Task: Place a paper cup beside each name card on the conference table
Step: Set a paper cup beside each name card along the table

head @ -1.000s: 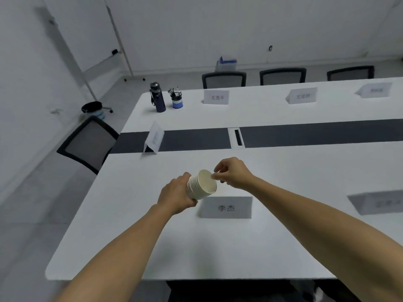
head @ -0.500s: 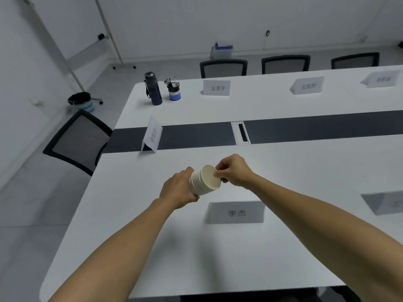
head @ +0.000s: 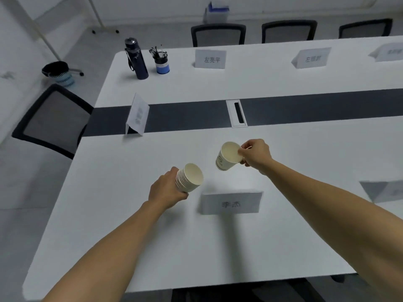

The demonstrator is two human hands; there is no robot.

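Note:
My left hand (head: 166,191) grips a stack of cream paper cups (head: 190,177), tilted with the mouths facing right and up, above the white conference table (head: 122,214). My right hand (head: 256,155) pinches the rim of a single paper cup (head: 226,156), held tilted in the air a little beyond the nearest name card (head: 231,202). More name cards stand at the table's left end (head: 137,115), at the near right edge (head: 383,190), and along the far side (head: 210,59) (head: 313,58) (head: 390,52).
A dark water bottle (head: 137,59) and a blue pen holder (head: 161,63) stand at the far left corner. A dark strip with a cable slot (head: 238,113) runs along the table's middle. Black chairs stand at the left end (head: 52,120) and along the far side (head: 218,34).
My right hand has pulled one cup off the stack and moved it right and away; before, both hands met at the stack. The view has tipped down and closer.

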